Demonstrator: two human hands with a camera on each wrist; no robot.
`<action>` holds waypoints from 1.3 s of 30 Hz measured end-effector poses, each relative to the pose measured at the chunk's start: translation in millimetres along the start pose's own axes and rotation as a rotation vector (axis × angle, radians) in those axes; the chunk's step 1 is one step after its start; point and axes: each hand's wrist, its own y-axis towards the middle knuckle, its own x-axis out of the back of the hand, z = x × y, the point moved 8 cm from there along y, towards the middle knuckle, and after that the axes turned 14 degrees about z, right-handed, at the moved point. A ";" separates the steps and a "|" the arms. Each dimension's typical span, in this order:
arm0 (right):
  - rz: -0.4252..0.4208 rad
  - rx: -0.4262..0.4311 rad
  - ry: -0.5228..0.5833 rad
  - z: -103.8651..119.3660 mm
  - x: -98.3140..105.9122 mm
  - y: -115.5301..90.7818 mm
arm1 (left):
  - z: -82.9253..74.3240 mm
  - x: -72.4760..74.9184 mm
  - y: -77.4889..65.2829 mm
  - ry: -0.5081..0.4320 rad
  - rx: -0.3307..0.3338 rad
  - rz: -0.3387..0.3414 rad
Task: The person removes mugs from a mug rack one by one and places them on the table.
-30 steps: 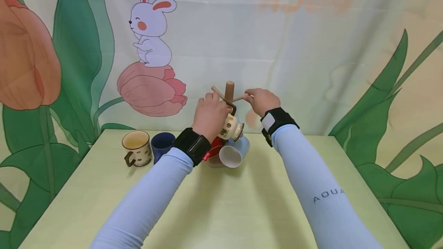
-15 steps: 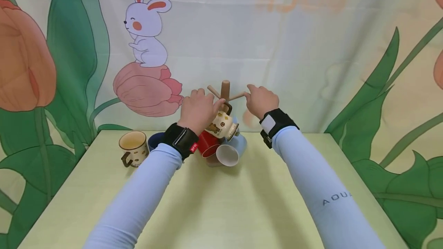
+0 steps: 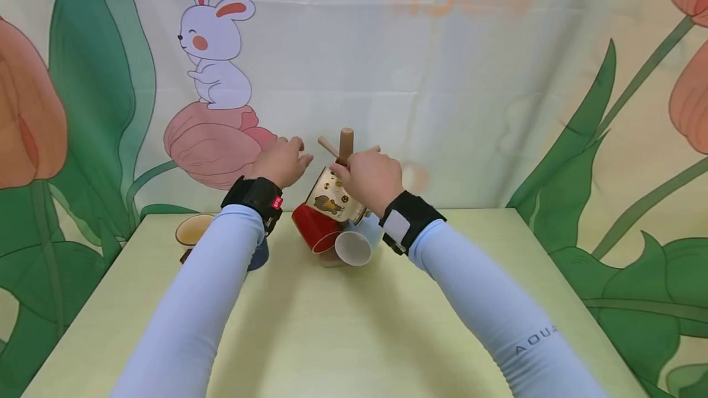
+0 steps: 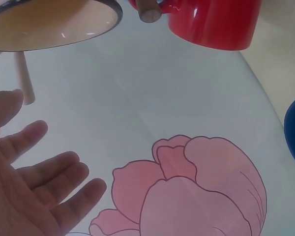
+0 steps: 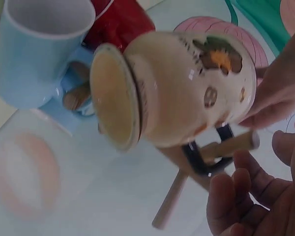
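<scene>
A cream mug with brown printed figures (image 3: 326,195) hangs tilted on a wooden mug tree (image 3: 346,143); its dark handle (image 5: 201,162) is looped over a peg. My right hand (image 3: 373,180) is beside the mug's handle, fingers loosely bent around space near the peg's end in the right wrist view. To the left of the mug tree, my left hand (image 3: 282,161) is raised, fingers spread and holding nothing. Lower on the tree hang a red mug (image 3: 314,226) and a light blue mug (image 3: 356,244), both with mouths facing forward and down.
Another cream mug (image 3: 193,229) stands at the table's back left, partly behind the left sleeve. Beside it a dark blue mug (image 3: 259,255) is mostly hidden by the left forearm. A printed cloth (image 3: 459,109) hangs right behind the table.
My left hand has let go of the cream mug and drawn away left. My right hand has moved from the right peg's tip in over the mug's handle. The head view has turned slightly right.
</scene>
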 end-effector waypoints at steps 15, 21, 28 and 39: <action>0.009 -0.069 -0.129 15.6 -11.1 7.3 | -21.6 6.0 32.4 0.055 -0.081 0.080; -0.004 -0.071 -0.125 15.4 -13.3 9.3 | -29.4 1.8 35.5 0.085 -0.113 0.140; -0.021 -0.076 -0.122 14.5 -14.3 9.9 | -34.9 2.6 35.1 0.082 -0.122 0.118; 0.008 -0.101 -0.142 17.7 -12.9 9.2 | -36.3 5.7 33.8 0.073 -0.117 0.075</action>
